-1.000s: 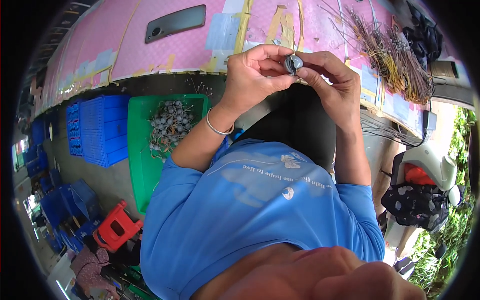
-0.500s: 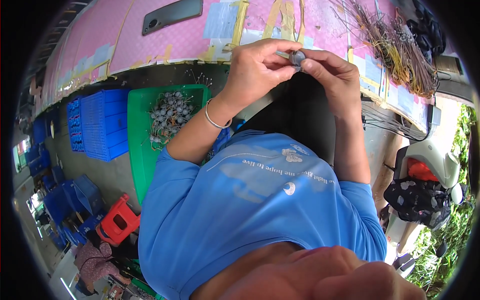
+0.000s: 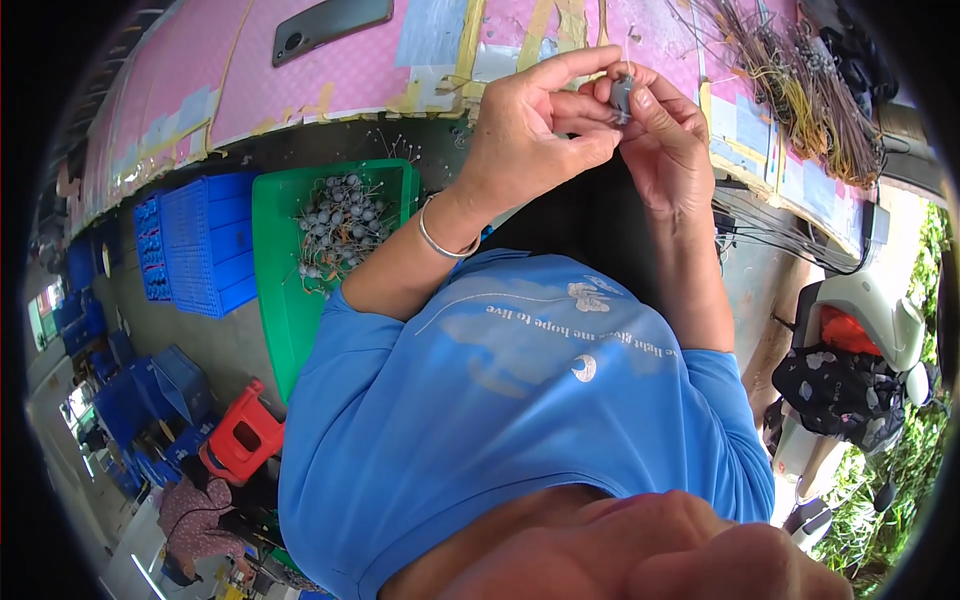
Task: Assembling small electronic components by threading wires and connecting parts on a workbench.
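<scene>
Above the table's near edge, both my hands meet around a small grey round part (image 3: pixel 621 95) with a thin pale strand at its top. My right hand (image 3: pixel 672 135) pinches it between thumb and fingers. On its other side my left hand (image 3: pixel 535 130), with a metal bangle at the wrist, has thumb and bent fingers closed at the part's lower end, while its index finger reaches along the top. The fingers partly cover the part. Left of my left forearm, a green tub (image 3: pixel 275 330) contains many similar grey round pieces with thin wires.
The pink, taped table (image 3: pixel 350 70) carries a phone (image 3: pixel 333 27) at left and a bundle of thin wires (image 3: pixel 815 105) at right. Blue crates (image 3: pixel 210 245) stand left of the tub, with a red stool (image 3: pixel 243 435) lower left. A parked scooter (image 3: pixel 870 310) is at right.
Both hands have moved slightly right and up with the grey part. The part is now turned more edge-on, and my left index finger is raised further from the thumb.
</scene>
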`<state>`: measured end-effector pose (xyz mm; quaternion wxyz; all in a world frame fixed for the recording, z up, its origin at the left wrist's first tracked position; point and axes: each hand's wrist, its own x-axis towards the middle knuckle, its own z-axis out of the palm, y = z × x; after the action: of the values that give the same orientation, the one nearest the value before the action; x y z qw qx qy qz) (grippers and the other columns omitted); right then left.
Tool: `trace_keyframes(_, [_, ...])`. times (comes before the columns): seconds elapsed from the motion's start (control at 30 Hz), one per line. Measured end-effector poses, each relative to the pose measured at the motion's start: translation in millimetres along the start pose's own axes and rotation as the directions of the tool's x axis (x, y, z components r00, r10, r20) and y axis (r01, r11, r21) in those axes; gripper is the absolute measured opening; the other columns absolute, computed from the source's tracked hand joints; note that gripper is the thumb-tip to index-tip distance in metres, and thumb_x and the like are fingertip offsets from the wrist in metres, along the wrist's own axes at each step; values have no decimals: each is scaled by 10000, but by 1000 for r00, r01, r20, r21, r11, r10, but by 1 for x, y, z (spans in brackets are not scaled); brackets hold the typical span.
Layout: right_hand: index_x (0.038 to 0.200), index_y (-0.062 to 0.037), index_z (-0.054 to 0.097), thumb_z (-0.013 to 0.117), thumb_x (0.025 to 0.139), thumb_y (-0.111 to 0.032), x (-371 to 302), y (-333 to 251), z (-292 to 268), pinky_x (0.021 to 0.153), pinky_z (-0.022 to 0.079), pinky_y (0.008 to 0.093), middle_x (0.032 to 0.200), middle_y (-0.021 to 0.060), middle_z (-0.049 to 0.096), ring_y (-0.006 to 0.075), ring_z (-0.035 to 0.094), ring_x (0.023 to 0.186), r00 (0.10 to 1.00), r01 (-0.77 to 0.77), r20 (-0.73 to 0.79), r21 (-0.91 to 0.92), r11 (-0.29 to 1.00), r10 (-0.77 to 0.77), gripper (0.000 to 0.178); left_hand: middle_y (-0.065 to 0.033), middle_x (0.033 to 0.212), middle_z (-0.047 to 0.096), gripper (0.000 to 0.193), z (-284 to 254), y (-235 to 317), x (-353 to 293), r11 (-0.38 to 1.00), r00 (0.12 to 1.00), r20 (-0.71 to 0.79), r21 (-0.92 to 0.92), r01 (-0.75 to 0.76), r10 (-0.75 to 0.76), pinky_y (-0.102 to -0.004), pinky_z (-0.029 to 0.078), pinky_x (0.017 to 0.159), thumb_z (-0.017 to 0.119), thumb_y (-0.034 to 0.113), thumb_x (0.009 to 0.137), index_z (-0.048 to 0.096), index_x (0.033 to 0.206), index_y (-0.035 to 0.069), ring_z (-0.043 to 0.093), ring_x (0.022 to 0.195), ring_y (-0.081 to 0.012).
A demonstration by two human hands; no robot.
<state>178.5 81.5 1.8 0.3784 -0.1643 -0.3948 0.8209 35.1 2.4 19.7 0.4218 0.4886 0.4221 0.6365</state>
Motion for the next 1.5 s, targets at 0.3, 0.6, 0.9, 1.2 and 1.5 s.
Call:
trace_keyframes(0.3, [1082, 2, 662, 616, 951, -98, -8, 0, 10, 801, 596, 369, 1111, 138, 675, 218, 674, 974, 975, 117, -138, -351, 929, -174, 171, -122, 998, 699, 321, -14, -20, -9, 960, 970, -136, 225, -168, 202, -263, 600, 712, 794, -14, 751, 651, 1037, -37, 712, 829, -170])
trace_keyframes(0.6, [951, 3, 643, 604, 953, -73, -10, 11, 22, 787, 573, 320, 988, 126, 699, 189, 680, 901, 986, 150, -15, -334, 931, -164, 85, -132, 1060, 685, 231, -34, 7, -36, 911, 981, -73, 390, -137, 178, -217, 534, 529, 760, -1, 807, 671, 1011, -64, 681, 665, -136])
trace_keyframes(0.9, [1052, -9, 691, 658, 895, -99, 10, -31, -40, 660, 503, 215, 804, 19, 682, 61, 623, 725, 944, 44, -51, -960, 276, -325, 184, -113, 1023, 706, 354, -184, 78, -143, 507, 831, -401, 660, 554, -386, -258, 562, 664, 753, 48, 801, 660, 1137, -12, 699, 853, -154])
trace_keyframes(1.2, [998, -73, 726, 692, 814, -275, 50, -105, -121, 738, 523, 394, 888, 151, 709, 327, 684, 809, 901, -247, -102, -920, -305, -422, 275, -129, 1056, 711, 398, -156, 62, -28, 687, 944, -238, 648, 331, -229, -287, 557, 761, 756, 97, 809, 649, 1176, -11, 689, 949, -176])
trace_keyframes(1.5, [1016, -51, 717, 686, 853, -73, 47, -99, -106, 661, 524, 318, 892, 110, 707, 241, 683, 728, 822, -45, 188, -919, -391, -538, 167, -146, 1022, 702, 291, -147, -28, 221, 292, 987, -48, 956, 2, 151, -398, 541, 796, 693, 236, 816, 700, 1069, 93, 690, 869, -312])
